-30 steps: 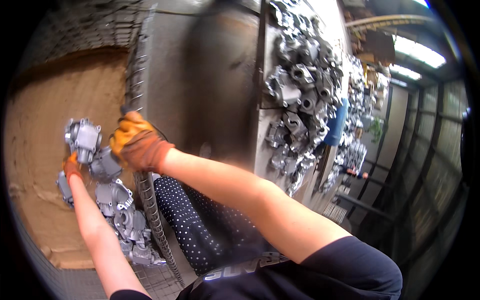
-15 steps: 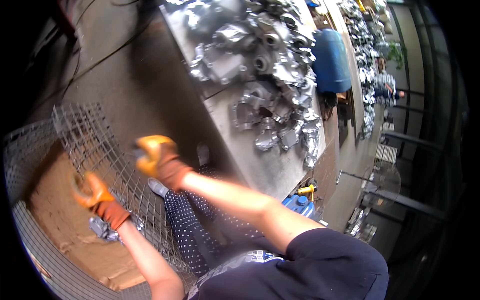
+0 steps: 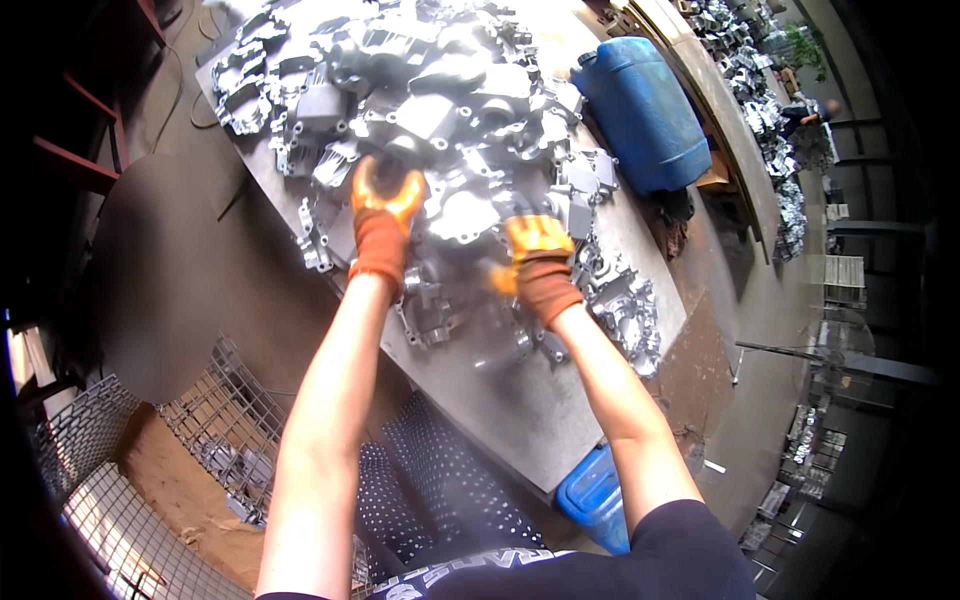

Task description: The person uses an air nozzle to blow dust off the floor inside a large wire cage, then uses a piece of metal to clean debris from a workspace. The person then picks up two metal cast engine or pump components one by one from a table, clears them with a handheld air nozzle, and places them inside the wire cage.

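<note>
Both my hands wear orange work gloves and reach into a heap of silvery cast metal parts [image 3: 430, 118] on a metal-topped table [image 3: 480, 405]. My left hand [image 3: 387, 205] is open at the heap's near side, thumb and fingers spread in a curve against the castings. To its right, my right hand [image 3: 538, 245] is open too, fingers stretched forward over the parts and thumb out to the left. Its dark fingertips are blurred, and what they touch is hard to make out. Smaller castings [image 3: 625, 310] lie right of that hand.
A wire mesh basket [image 3: 90, 425] lined with brown cardboard [image 3: 165, 490] stands at lower left, several castings inside. A blue plastic drum [image 3: 645, 115] lies beyond the table's right side. A blue canister [image 3: 595, 495] sits by the near corner. Another person [image 3: 805, 115] is far right.
My hands have moved from over and beside the mesh basket up and right to the heap on the table. The view has turned toward the table.
</note>
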The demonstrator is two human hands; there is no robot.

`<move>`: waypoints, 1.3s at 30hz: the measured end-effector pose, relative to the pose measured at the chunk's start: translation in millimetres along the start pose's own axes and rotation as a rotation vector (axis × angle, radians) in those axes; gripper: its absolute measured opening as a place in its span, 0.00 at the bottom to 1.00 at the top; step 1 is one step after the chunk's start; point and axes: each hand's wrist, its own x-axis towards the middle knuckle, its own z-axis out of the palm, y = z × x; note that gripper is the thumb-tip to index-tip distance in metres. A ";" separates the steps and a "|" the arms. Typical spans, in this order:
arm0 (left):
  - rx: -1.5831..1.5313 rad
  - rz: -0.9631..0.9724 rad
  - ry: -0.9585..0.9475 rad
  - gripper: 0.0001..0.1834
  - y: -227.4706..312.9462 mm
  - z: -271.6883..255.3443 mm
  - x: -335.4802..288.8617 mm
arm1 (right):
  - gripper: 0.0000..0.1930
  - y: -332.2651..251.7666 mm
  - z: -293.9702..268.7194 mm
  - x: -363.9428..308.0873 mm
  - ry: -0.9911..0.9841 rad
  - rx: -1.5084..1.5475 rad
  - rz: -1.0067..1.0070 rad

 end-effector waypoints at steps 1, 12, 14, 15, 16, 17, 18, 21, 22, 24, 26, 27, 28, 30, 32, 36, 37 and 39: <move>0.151 0.085 0.078 0.45 4.4 10.6 19.4 | 0.39 -3.8 5.0 6.6 0.065 -0.056 -0.141; 0.331 -0.177 -0.186 0.57 77.7 36.6 76.9 | 0.03 -6.6 47.9 24.3 0.168 0.120 -0.122; 0.384 -0.110 -0.170 0.50 41.3 20.7 99.8 | 0.06 -4.9 26.8 30.3 0.282 0.178 -0.175; 0.326 -0.098 -0.174 0.46 35.3 22.8 99.9 | 0.05 3.6 21.7 27.7 0.349 0.073 -0.204; 0.178 -0.135 -0.111 0.45 40.9 24.1 93.9 | 0.06 11.1 15.2 24.6 0.422 -0.028 -0.236; 0.032 -0.169 -0.044 0.44 44.9 25.7 83.1 | 0.08 17.7 9.2 21.4 0.496 -0.127 -0.269; -0.131 -0.210 0.009 0.43 50.4 32.9 68.6 | 0.11 29.5 -1.4 16.0 0.559 -0.247 -0.299; -0.154 -0.453 0.078 0.31 54.9 21.4 38.1 | 0.12 44.4 -58.2 30.0 -0.098 0.359 -0.167; -0.241 -0.524 -0.064 0.35 37.8 17.6 28.9 | 0.11 49.8 -67.0 27.8 -0.055 0.419 -0.164; -0.467 -0.802 -0.259 0.40 26.8 15.4 -0.7 | 0.10 58.8 -82.2 19.2 0.135 0.527 -0.220; -0.672 -1.125 -0.389 0.42 54.9 23.2 -36.3 | 0.29 68.6 -92.9 4.8 -0.110 0.513 -0.114; -0.747 -1.249 -0.482 0.43 64.0 30.1 -49.1 | 0.30 71.6 -103.4 -2.8 -0.098 0.523 -0.105; -0.827 -1.228 -0.542 0.47 57.2 30.8 -57.4 | 0.30 67.1 -108.5 -8.0 -0.059 0.477 -0.177; -0.947 -1.163 -0.658 0.52 26.6 49.8 -72.9 | 0.28 71.1 -109.4 -28.0 -0.081 0.310 -0.306; -0.966 -0.991 -0.621 0.48 26.8 57.3 -84.2 | 0.25 55.4 -118.7 -31.8 -0.177 0.491 -0.195; -1.026 -0.893 -0.554 0.23 6.9 58.1 -82.9 | 0.17 19.2 -143.5 -37.8 -0.241 0.476 -0.274; -1.102 -0.897 -0.559 0.23 39.6 48.2 -89.5 | 0.17 15.1 -149.2 -38.4 -0.269 0.501 -0.274; -1.344 -1.001 -0.762 0.21 54.3 32.0 -85.3 | 0.16 1.1 -163.3 -44.0 -0.311 0.555 -0.311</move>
